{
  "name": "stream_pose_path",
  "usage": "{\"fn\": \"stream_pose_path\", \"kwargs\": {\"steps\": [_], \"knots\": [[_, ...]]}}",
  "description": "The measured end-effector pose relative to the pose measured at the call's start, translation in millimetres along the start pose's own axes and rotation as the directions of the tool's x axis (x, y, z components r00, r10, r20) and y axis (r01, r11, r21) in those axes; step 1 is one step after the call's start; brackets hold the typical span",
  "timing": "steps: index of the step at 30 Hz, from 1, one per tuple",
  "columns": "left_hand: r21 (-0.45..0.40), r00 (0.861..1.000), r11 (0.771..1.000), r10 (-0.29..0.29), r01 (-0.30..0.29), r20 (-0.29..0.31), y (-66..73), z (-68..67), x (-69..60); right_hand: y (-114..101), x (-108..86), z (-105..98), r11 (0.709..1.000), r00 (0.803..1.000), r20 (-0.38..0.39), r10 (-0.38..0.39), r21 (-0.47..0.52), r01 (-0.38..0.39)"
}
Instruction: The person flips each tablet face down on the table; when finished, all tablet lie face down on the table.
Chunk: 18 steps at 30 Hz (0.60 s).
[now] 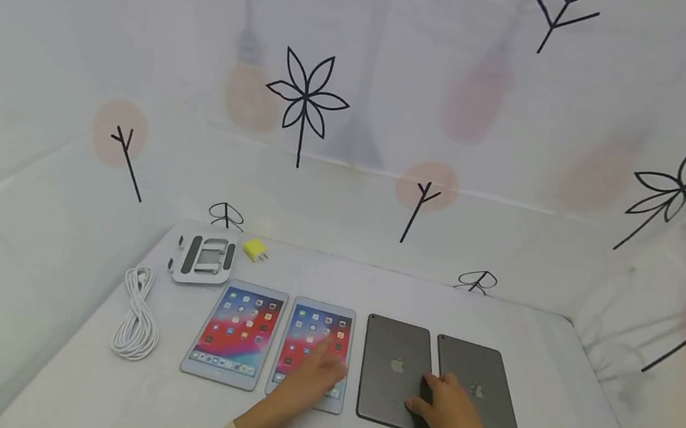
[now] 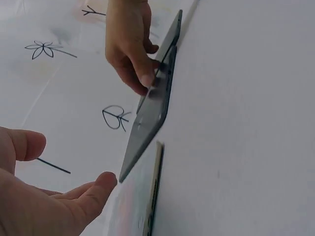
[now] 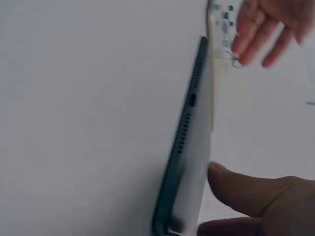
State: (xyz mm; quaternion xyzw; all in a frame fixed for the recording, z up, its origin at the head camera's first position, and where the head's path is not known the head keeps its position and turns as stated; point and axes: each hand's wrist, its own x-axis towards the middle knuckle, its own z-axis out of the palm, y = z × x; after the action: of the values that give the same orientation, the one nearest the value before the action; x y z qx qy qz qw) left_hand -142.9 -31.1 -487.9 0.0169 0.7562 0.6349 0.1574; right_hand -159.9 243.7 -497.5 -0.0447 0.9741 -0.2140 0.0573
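Two white-framed tablets with lit screens, a left one [image 1: 235, 334] and a second one [image 1: 295, 345], lie beside two dark grey tablets placed back up. My left hand [image 1: 311, 381] hovers over the second lit tablet; its fingers look relaxed and hold nothing in the left wrist view. My right hand [image 1: 452, 415] touches the right part of the inner grey tablet [image 1: 386, 385] with thumb and fingertips, and partly covers the outer grey tablet [image 1: 499, 396]. In the right wrist view the thumb [image 3: 236, 189] rests by the grey tablet's back [image 3: 194, 162].
A coiled white cable [image 1: 137, 324] lies at the table's left side. Behind it are a silver folding stand [image 1: 192, 257] and a yellow plug adapter [image 1: 255, 249]. White patterned sheets [image 1: 344, 207] enclose the table at the back and sides.
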Motion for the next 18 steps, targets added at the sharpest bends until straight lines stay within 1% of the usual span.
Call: {"fn": "stream_pose_path", "kwargs": {"steps": [2, 4, 6, 8, 10, 12, 15, 18], "knots": [[0.052, 0.997, 0.998, 0.029, -0.026, -0.075, -4.3, -13.8, -1.8, -1, 2.1, -4, 0.997, 0.999, -0.029, -0.020, 0.074, 0.022], [0.090, 0.989, 0.995, 0.044, -0.031, -0.144, -8.9, -26.4, -3.4, -5, 5.1, -7, 0.984, 0.998, -0.057, -0.039, 0.169, 0.048], [0.119, 0.979, 0.993, 0.049, -0.026, -0.200, -12.4, -36.2, -5.8, -13, 8.8, -7, 0.960, 0.997, -0.060, -0.047, 0.275, 0.061], [0.133, 0.969, 0.991, 0.054, -0.022, -0.241, -16.1, -42.5, -8.0, -23, 11.9, -4, 0.930, 0.998, -0.044, -0.045, 0.362, 0.058], [0.143, 0.962, 0.990, 0.050, -0.012, -0.269, -18.5, -46.0, -9.6, -35, 15.0, 3, 0.889, 0.998, -0.018, -0.057, 0.454, 0.059], [0.148, 0.957, 0.989, 0.048, -0.006, -0.285, -20.8, -47.8, -9.9, -47, 17.3, 10, 0.834, 0.998, 0.007, -0.064, 0.549, 0.050], [0.149, 0.958, 0.989, 0.032, 0.011, -0.284, -22.0, -50.2, -8.7, -62, 21.1, 20, 0.740, 0.995, 0.044, -0.093, 0.672, 0.040], [0.157, 0.960, 0.987, 0.014, 0.031, -0.279, -22.7, -51.9, -7.2, -72, 23.6, 28, 0.667, 0.991, 0.084, -0.105, 0.745, 0.008]]}}
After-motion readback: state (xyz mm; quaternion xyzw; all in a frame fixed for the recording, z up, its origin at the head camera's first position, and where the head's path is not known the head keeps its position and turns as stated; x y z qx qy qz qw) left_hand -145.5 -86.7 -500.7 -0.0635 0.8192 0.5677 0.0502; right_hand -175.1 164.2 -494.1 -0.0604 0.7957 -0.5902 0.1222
